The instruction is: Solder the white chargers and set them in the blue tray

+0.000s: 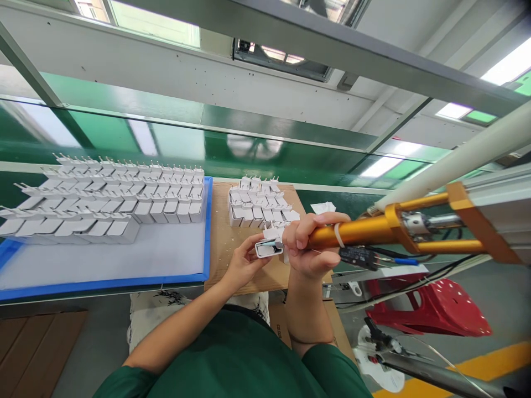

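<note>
My left hand [243, 264] is closed on a small white charger housing [267, 247], its open side facing me, above a brown board [226, 243]. My right hand [315, 243] is wrapped around the gold handle of a hanging power tool [373, 229], with its tip right at the housing. A cluster of white plug housings [259, 207] stands on the board just behind my hands.
A blue-rimmed tray [124, 260] to the left carries several rows of white plug housings [108, 196]. A green conveyor belt [249, 152] runs behind. A red plastic stool [431, 309] sits at the right, beside cables and a white tube [456, 160].
</note>
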`<move>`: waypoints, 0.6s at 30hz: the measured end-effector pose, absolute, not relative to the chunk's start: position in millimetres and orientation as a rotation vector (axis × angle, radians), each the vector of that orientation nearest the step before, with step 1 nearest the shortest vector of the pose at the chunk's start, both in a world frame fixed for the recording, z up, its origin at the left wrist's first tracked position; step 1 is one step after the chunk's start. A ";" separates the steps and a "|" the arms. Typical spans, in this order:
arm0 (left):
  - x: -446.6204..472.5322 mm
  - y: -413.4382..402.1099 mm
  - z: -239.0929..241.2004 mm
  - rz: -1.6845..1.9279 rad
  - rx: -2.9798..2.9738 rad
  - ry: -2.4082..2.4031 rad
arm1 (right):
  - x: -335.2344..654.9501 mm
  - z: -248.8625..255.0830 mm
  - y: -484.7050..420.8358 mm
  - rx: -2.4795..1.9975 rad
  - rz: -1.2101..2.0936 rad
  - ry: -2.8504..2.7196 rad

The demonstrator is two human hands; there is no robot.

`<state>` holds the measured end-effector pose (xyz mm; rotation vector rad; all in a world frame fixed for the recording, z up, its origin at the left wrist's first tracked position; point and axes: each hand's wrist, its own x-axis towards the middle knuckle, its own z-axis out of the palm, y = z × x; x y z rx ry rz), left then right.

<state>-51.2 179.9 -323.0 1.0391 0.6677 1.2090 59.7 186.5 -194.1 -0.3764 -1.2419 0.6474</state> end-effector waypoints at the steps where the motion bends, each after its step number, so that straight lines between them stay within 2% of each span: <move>1: -51.4 179.6 -323.0 1.210 1.040 0.669 | 59.8 -194.0 186.4 -0.363 0.655 -1.243; 18: -52.2 175.9 -322.1 1.193 1.014 0.672 | 59.3 -192.5 182.7 -0.385 0.666 -1.233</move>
